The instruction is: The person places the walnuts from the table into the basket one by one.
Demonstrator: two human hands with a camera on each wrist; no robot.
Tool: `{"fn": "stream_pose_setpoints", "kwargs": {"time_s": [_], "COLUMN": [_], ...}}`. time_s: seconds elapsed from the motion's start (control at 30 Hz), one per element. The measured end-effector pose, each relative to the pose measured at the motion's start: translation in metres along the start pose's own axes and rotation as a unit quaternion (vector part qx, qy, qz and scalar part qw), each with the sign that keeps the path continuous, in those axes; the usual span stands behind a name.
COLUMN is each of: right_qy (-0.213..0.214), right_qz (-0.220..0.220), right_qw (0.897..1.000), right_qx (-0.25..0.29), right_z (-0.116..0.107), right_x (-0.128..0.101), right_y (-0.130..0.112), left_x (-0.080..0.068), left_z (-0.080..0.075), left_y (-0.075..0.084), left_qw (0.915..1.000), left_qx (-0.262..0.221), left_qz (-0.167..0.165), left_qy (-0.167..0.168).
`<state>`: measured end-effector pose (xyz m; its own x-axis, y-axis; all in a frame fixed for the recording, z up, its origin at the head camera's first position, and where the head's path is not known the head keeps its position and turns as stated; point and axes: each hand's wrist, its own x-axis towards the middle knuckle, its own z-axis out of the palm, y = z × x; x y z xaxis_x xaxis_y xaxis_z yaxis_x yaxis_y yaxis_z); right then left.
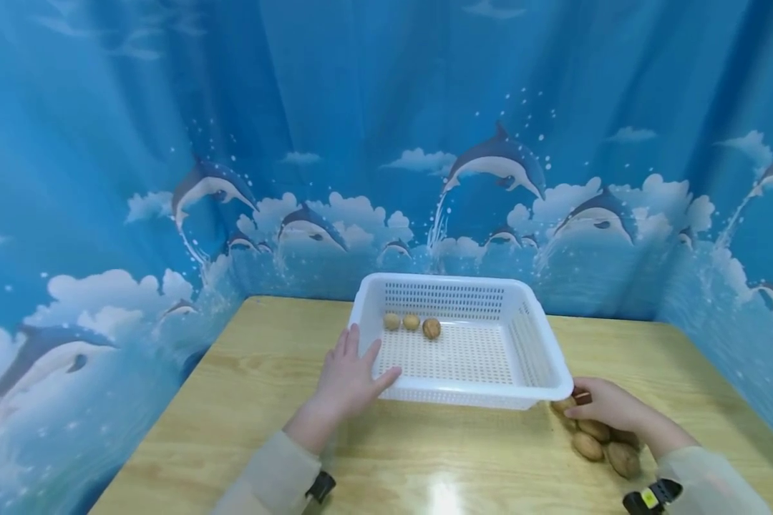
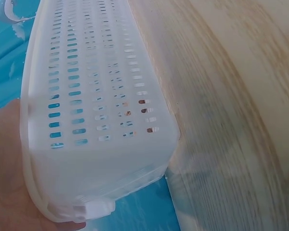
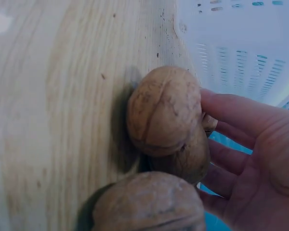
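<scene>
A white plastic basket (image 1: 425,392) with slotted walls stands on the wooden table. Inside, near its back left, lie a brown walnut (image 1: 431,328) and two smaller, paler round nuts (image 1: 402,322). My left hand (image 1: 348,375) rests at the basket's front left corner, fingers spread along the left side and thumb across the front rim. Beyond the basket's front right corner, my right hand (image 1: 608,408) curls its fingers and thumb about a walnut (image 3: 209,123), which is mostly hidden. Larger walnuts (image 3: 164,110) lie against and beside that hand.
Several loose walnuts (image 1: 623,459) cluster on the table (image 1: 283,343) below the right hand. A blue dolphin-print curtain (image 1: 361,143) hangs behind the table and along both sides. Dark straps (image 1: 321,486) circle the wrists.
</scene>
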<state>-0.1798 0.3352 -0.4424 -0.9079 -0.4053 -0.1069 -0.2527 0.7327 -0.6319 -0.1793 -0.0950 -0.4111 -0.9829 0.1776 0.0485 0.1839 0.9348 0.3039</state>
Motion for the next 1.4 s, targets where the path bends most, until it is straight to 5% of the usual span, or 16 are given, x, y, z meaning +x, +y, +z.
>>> {"fn": "stream_pose_setpoints", "kwargs": {"time_s": [0.43,0.77,1.13,1.4], "right_qy": [-0.007,0.062,0.137,0.153], "right_qz": [-0.041,0.037,0.04,0.067], "right_qw": [0.999,0.997,0.99,0.986], "right_qx": [0.004,0.041,0.001,0.009], "right_z": [-0.003,-0.01,-0.025,-0.045], "right_x": [0.005,-0.004,-0.013,-0.009], "right_y": [0.01,-0.003,-0.012,-0.024], "left_x": [-0.001,-0.001,0.0,0.002], "left_z": [-0.003,-0.004,-0.005,-0.004], "left_y": [-0.003,-0.003,-0.004,-0.003], "left_qw": [0.9999,0.9998,0.9998,0.9998], "left_qx": [0.002,-0.004,-0.001,0.005], "left_qz": [0.017,0.017,0.019,0.015], "left_qy": [0.003,0.006,-0.002,-0.009]}}
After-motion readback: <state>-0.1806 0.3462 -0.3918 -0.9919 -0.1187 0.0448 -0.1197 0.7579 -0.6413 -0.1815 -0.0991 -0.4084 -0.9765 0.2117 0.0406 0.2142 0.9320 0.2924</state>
